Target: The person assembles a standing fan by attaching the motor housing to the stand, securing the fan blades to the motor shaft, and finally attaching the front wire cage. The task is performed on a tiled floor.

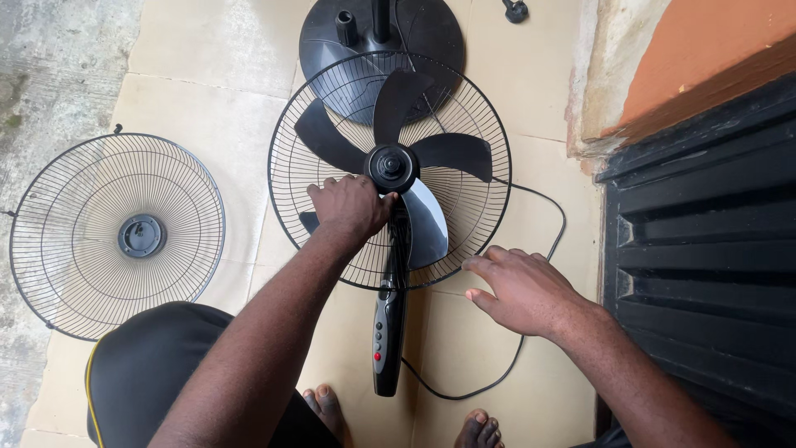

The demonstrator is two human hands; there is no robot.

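Note:
A black standing fan lies flat on the tiled floor, its rear wire guard (473,116) facing up with the black blades (452,153) and hub (390,167) exposed. My left hand (350,205) rests on a blade just left of the hub, fingers curled over it. My right hand (521,289) hovers open, palm down, by the guard's lower right rim. The fan's neck with its button panel (387,328) points toward my feet. The round black base (423,29) sits beyond the guard.
The detached front wire guard (75,241) lies on the floor to the left. A black power cord (543,257) loops around the right side. A black metal gate (705,249) and wall stand at the right. My bare toes (481,427) show below.

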